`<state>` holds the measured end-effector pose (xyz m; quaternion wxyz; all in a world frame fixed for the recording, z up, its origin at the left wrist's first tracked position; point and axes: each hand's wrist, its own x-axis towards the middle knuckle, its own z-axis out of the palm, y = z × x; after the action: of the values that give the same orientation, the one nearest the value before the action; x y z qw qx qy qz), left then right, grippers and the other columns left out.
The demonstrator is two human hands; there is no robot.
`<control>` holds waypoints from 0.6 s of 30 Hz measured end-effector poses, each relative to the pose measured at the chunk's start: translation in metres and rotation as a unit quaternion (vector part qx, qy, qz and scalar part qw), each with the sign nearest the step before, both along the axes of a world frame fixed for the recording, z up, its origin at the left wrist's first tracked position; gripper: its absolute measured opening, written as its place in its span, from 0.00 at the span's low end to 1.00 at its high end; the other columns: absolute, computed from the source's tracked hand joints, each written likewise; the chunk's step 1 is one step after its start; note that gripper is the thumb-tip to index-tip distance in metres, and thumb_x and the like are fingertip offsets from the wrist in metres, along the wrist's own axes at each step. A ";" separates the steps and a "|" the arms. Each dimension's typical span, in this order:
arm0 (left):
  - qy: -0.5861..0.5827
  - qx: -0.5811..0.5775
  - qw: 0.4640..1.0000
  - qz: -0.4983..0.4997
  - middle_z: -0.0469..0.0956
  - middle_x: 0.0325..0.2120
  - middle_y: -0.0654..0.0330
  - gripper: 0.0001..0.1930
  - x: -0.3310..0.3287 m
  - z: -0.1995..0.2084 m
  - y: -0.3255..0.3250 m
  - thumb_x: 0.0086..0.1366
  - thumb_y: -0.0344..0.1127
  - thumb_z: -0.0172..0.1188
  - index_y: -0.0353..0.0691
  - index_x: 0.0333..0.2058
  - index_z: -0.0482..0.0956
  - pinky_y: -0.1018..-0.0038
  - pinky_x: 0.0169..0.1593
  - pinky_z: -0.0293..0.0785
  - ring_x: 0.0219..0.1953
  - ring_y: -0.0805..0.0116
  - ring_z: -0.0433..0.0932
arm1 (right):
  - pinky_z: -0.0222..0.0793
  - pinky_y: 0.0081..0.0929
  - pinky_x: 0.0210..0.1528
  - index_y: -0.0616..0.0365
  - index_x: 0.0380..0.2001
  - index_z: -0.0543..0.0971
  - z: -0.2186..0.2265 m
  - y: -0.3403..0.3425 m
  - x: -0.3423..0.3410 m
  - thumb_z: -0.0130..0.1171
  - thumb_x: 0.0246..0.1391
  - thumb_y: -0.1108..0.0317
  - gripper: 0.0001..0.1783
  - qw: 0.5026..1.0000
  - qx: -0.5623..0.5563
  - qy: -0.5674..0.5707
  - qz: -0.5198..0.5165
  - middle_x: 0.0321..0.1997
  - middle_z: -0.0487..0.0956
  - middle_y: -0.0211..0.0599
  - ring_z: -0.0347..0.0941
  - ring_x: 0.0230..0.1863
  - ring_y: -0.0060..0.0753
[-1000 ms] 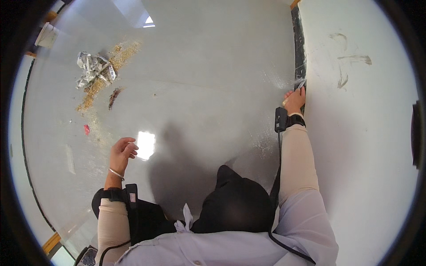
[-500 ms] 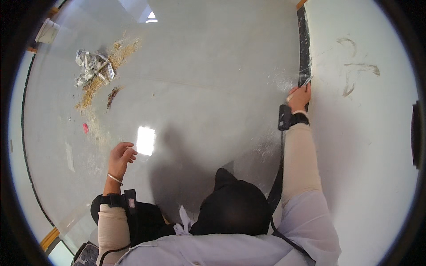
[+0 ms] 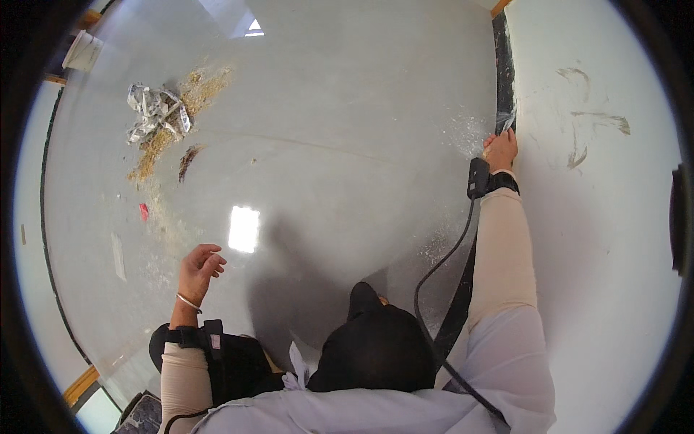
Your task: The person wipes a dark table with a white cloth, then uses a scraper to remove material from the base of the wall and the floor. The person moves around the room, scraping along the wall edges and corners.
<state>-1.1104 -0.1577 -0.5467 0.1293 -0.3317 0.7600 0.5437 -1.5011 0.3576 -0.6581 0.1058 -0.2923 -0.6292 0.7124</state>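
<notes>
At the black skirting strip (image 3: 504, 65) along the right wall, my right hand (image 3: 501, 150) is closed on a thin, flat scraper. The scraper's pale blade (image 3: 507, 119) shows just beyond the fingers, against the strip; its handle is hidden in the hand. White flakes (image 3: 466, 132) lie scattered on the floor beside that hand. My left hand (image 3: 199, 269) hangs over the floor at the left, fingers loosely bent and apart, with nothing in them.
Crumpled paper (image 3: 155, 112) lies amid sawdust-like debris (image 3: 206, 85) at the far left. A white bucket (image 3: 82, 50) stands beyond it. A red scrap (image 3: 144, 212) and a pale strip (image 3: 118, 254) lie nearer. Brown smears (image 3: 603, 119) mark the right wall. A cable (image 3: 434, 271) runs from my right wrist.
The scraper's blade has turned and now points more straight ahead along the skirting strip. The whole view has shifted slightly. My left hand keeps its loose, bent shape.
</notes>
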 end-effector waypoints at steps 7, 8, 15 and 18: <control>-0.006 0.017 0.999 -0.036 0.78 0.25 0.59 0.08 -0.001 0.001 0.005 0.59 0.30 0.53 0.36 0.38 0.75 0.81 0.28 0.71 0.24 0.76 0.74 | 0.61 0.22 0.15 0.57 0.47 0.66 0.014 0.008 0.110 0.40 0.59 0.67 0.14 0.998 0.016 -0.021 0.054 0.20 0.66 0.31 0.62 0.16 0.23; 0.003 0.021 0.999 -0.044 0.78 0.25 0.59 0.08 -0.001 0.002 0.002 0.59 0.30 0.53 0.36 0.38 0.75 0.81 0.28 0.71 0.24 0.76 0.74 | 0.60 0.22 0.14 0.56 0.49 0.66 0.018 0.002 0.135 0.41 0.60 0.66 0.15 0.999 -0.021 -0.027 -0.013 0.19 0.66 0.30 0.62 0.15 0.22; 0.070 0.077 0.992 -0.076 0.78 0.24 0.59 0.09 -0.005 0.003 -0.015 0.58 0.28 0.53 0.37 0.38 0.75 0.82 0.28 0.70 0.24 0.75 0.75 | 0.63 0.21 0.17 0.58 0.52 0.62 0.030 0.003 0.284 0.42 0.61 0.64 0.18 0.991 0.020 -0.133 -0.016 0.22 0.68 0.33 0.63 0.18 0.23; 0.094 0.111 0.984 -0.103 0.78 0.24 0.61 0.08 -0.003 0.009 -0.018 0.59 0.28 0.53 0.38 0.38 0.75 0.81 0.29 0.71 0.25 0.76 0.74 | 0.62 0.22 0.17 0.59 0.44 0.65 0.036 0.002 0.333 0.42 0.60 0.66 0.12 0.984 -0.015 -0.172 -0.037 0.22 0.67 0.33 0.63 0.18 0.25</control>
<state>-1.1129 -0.1755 -0.5375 0.1486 -0.1831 0.7338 0.6372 -1.1677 0.3593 -0.6225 0.0180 -0.4347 -0.6162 0.6565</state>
